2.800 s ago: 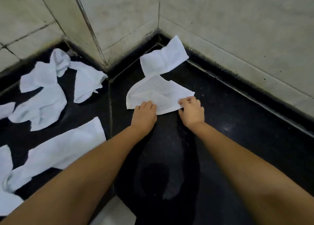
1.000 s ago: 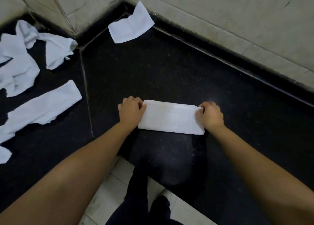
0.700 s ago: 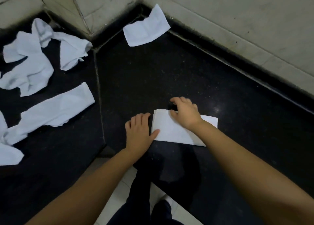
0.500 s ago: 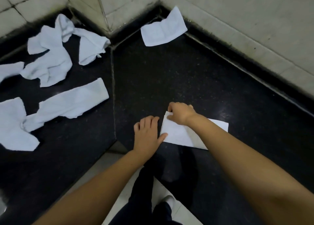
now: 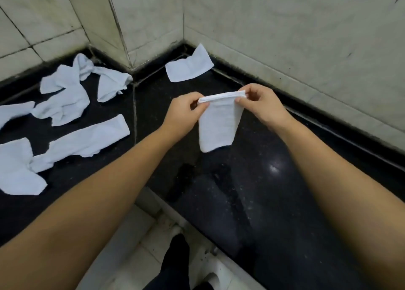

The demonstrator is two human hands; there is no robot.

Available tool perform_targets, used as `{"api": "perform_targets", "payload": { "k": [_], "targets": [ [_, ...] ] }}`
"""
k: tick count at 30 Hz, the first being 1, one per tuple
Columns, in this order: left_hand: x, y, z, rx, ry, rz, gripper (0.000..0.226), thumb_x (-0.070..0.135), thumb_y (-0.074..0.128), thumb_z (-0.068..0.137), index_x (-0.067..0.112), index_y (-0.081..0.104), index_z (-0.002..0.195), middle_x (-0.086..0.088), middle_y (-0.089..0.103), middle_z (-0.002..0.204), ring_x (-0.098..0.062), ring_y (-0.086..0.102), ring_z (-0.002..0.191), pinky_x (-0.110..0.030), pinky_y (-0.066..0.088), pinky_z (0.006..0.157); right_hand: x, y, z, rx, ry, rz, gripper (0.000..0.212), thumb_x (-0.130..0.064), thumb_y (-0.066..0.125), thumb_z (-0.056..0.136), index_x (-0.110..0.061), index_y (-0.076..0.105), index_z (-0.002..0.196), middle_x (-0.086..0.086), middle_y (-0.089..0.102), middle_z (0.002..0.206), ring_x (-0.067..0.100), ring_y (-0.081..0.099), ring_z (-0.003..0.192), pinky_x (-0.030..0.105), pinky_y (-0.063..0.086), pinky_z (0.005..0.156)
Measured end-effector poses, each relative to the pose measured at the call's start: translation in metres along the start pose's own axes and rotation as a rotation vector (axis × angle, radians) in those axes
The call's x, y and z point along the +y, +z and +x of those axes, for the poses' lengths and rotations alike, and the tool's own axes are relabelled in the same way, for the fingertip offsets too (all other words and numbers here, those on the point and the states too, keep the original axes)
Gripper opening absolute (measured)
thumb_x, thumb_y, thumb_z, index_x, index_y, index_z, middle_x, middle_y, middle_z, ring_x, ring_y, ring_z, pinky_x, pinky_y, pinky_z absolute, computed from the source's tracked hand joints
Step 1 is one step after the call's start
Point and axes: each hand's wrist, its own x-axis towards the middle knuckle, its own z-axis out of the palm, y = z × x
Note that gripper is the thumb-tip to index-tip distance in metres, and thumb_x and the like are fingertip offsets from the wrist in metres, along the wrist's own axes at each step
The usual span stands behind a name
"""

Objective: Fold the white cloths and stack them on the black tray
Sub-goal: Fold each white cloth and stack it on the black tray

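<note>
A folded white cloth (image 5: 218, 125) hangs in the air above the black counter (image 5: 274, 180). My left hand (image 5: 185, 114) pinches its upper left corner and my right hand (image 5: 260, 106) pinches its upper right corner, so the doubled top edge is stretched between them. Another folded white cloth (image 5: 189, 67) lies flat in the far corner by the wall. Several crumpled white cloths (image 5: 65, 99) lie on the counter's left section, with a long one (image 5: 85, 142) nearest the seam. No separate black tray can be told apart from the counter.
Pale tiled walls (image 5: 285, 26) close in the counter at the back and right, with a protruding wall corner (image 5: 118, 37) at the back left. The counter's front edge runs diagonally above a light tiled floor (image 5: 135, 246). My dark trouser leg (image 5: 173, 265) shows below.
The cloth was lying flat on the counter as a long rectangle; my right hand folded its end over, and both hands have now lifted it off the surface, hanging folded in half.
</note>
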Motion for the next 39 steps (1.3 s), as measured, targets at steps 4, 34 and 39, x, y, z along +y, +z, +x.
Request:
{"api": "perform_targets", "payload": {
  "k": [4,34,39],
  "targets": [
    [0.017,-0.007,-0.034,-0.009,0.078,-0.024,0.013,0.017,0.058,0.091,0.012,0.069,0.096,0.008,0.065,0.086,0.000,0.058,0.080,-0.013,0.044,0.072,-0.007,-0.005,-0.041,-0.007,-0.066,0.019,0.020,-0.013,0.063,0.089,-0.031,0.060,0.082,-0.008,0.061,0.083,0.007,0.055,0.078,0.019,0.047,0.074],
    [-0.106,0.075,-0.054,-0.319,-0.247,0.457,0.021,0.035,0.058,0.089,0.019,0.053,0.101,0.004,0.050,0.096,-0.017,0.048,0.098,-0.030,0.033,0.084,0.122,0.099,-0.059,-0.044,0.434,-0.496,0.037,-0.027,0.056,0.091,-0.017,0.050,0.127,0.006,0.052,0.119,0.025,0.052,0.111,0.042,0.044,0.096],
    [-0.099,0.072,-0.075,-0.212,-0.437,0.510,0.040,0.048,0.050,0.090,0.015,0.052,0.112,-0.003,0.054,0.111,-0.022,0.047,0.108,-0.039,0.035,0.091,0.117,0.092,-0.065,-0.113,0.611,-0.621,0.042,-0.041,0.050,0.093,-0.008,0.052,0.118,0.011,0.054,0.121,0.030,0.054,0.110,0.044,0.045,0.094]
  ]
}}
